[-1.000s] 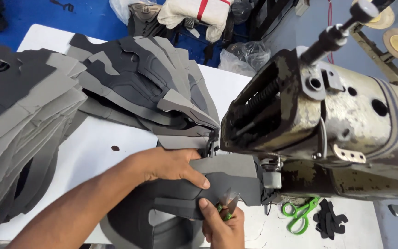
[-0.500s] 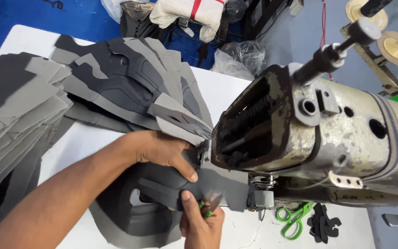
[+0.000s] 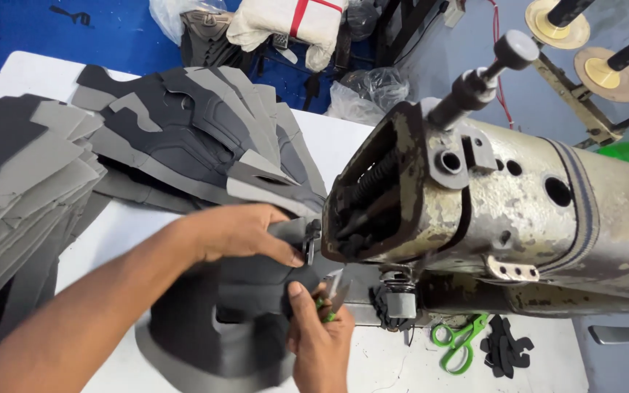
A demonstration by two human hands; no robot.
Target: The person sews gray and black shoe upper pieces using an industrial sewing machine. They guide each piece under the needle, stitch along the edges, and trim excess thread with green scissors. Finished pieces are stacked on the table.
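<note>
A dark grey and black shoe upper piece (image 3: 205,327) lies in front of the old sewing machine (image 3: 489,211), its right end close to the needle area. My left hand (image 3: 238,233) grips the top of this piece, fingers curled over its edge. Just below, my right hand (image 3: 322,346) holds small green-handled thread snips (image 3: 333,297), with the thumb pressed against the piece. The snip blades point up toward the machine's presser foot (image 3: 400,302).
Stacks of cut grey pieces sit at the left (image 3: 16,189) and fan out at the back (image 3: 198,138) on the white table (image 3: 129,225). Green scissors (image 3: 459,342) and small black scraps (image 3: 505,348) lie under the machine arm. Bags lie on the blue floor beyond.
Both hands have shifted the piece slightly left, away from the needle. My right hand has raised the snips to the piece's edge.
</note>
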